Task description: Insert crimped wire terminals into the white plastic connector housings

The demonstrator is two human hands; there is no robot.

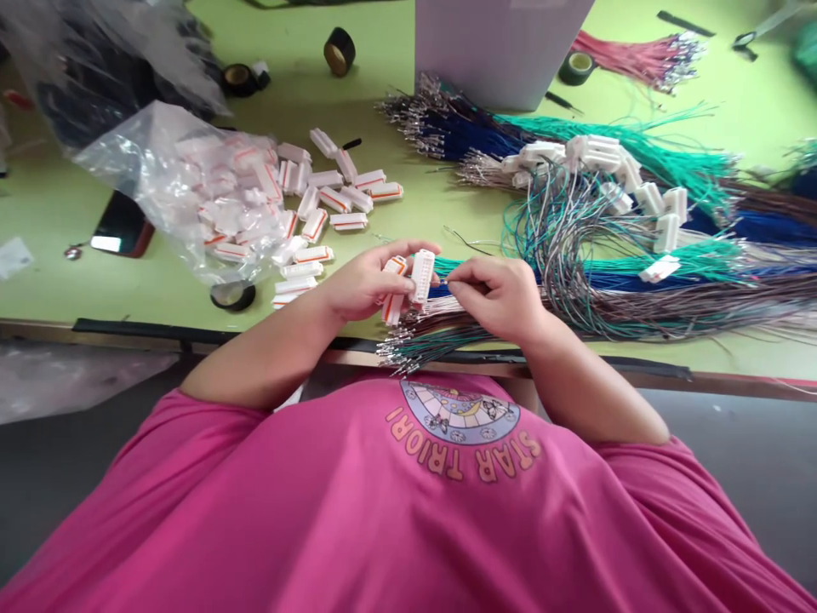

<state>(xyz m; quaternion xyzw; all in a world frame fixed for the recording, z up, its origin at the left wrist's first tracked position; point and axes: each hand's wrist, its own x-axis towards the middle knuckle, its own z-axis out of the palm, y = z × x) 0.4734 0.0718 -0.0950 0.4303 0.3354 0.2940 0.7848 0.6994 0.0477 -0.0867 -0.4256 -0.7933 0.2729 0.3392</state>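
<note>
Several white connectors, some with orange strips, are held in my left hand (370, 283); one white connector (422, 277) stands up between its thumb and fingers. Just to the right, my right hand (501, 294) pinches a thin wire (442, 282) whose end is at that connector's side. Whether the tip is inside cannot be made out. Below the hands, a bundle of dark and green wires with metal ends (408, 345) lies at the table's front edge. Loose white connectors (335, 200) lie to the left of the hands.
A clear plastic bag of connectors (217, 191) lies at left, near a phone (122, 223) and black tape (233, 295). Wired connectors (597, 153) and green wires (677, 149) spread at right. A pale box (498, 51) stands at the back.
</note>
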